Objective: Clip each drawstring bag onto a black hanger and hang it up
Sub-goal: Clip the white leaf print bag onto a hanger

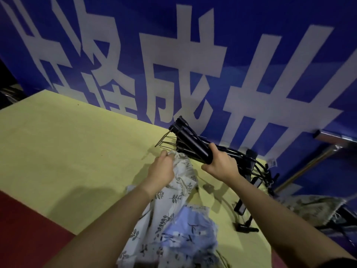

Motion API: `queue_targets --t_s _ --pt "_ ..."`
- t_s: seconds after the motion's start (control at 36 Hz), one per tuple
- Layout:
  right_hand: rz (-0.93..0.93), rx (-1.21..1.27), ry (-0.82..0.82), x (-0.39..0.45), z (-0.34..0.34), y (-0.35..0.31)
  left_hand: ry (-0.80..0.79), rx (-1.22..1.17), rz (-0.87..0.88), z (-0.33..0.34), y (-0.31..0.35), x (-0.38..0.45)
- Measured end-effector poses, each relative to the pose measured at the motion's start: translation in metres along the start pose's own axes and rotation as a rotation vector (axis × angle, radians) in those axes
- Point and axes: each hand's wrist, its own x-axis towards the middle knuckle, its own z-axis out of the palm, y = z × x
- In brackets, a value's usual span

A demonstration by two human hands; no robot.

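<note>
A white drawstring bag (181,188) with a dark leaf print lies on the yellow table (67,147). My left hand (161,171) pinches its top edge. Below it lies a blue leaf-print bag (191,227). My right hand (220,163) grips the clip end of a black hanger (193,140) lifted from a stack of black hangers (249,167) beside the bag. The hanger's other end points up and away toward the wall. Metal hooks (164,140) stick out to the left of the stack.
A blue wall banner (173,55) with large white characters stands right behind the table. More black hangers (245,215) lie at the right, with another patterned bag (313,207) beyond them. A metal rail (336,138) runs at the far right. Red floor (29,229) shows at the lower left.
</note>
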Motion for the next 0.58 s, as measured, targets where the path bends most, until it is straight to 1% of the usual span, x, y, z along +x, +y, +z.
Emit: queue_targets --t_s 0.14,0.25,0.39,0.5,0.58 --pt "-0.039 0.158 0.029 -0.023 -0.020 0.003 0.004 -0.156 -0.030 -0.002 0.002 -0.012" --pt "-0.017 0.230 0.020 -0.040 -0.028 0.005 0.037 -0.354 -0.110 -0.006 0.008 -0.022" --pt "-0.010 0.241 -0.032 -0.056 -0.023 0.004 0.092 -0.557 -0.183 -0.014 0.005 -0.027" --pt "-0.016 0.214 -0.065 -0.068 -0.016 0.005 0.144 -0.633 -0.230 -0.017 0.003 -0.029" --pt "-0.011 0.215 -0.065 -0.074 -0.012 0.006 0.153 -0.676 -0.260 -0.015 -0.001 -0.034"
